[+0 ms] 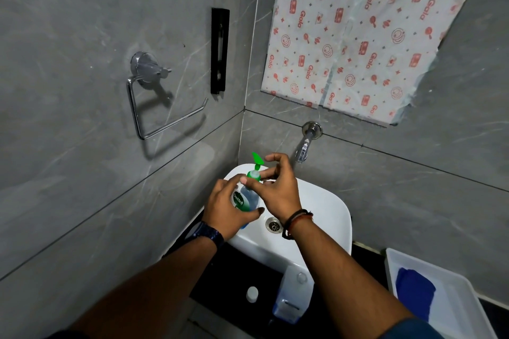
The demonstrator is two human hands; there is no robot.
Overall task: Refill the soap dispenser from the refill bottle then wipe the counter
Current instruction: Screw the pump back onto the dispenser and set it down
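Nearest us, on the black counter (237, 270), stands the clear plastic refill bottle (293, 297). Beyond, over the white ceramic basin (325, 217), our left hand (225, 209) clamps the clear green-pumped soap dispenser (246, 197); right hand (278, 190) pinches its collar (253, 175). Risk, we judge: pump loosens, bottle tilts, soap spills.

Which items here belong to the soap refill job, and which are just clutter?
Job:
soap dispenser, gripped by left hand, right hand pinching its pump
refill bottle
loose cap
blue cloth

Clutter:
towel ring
tap
patterned paper
black wall bracket
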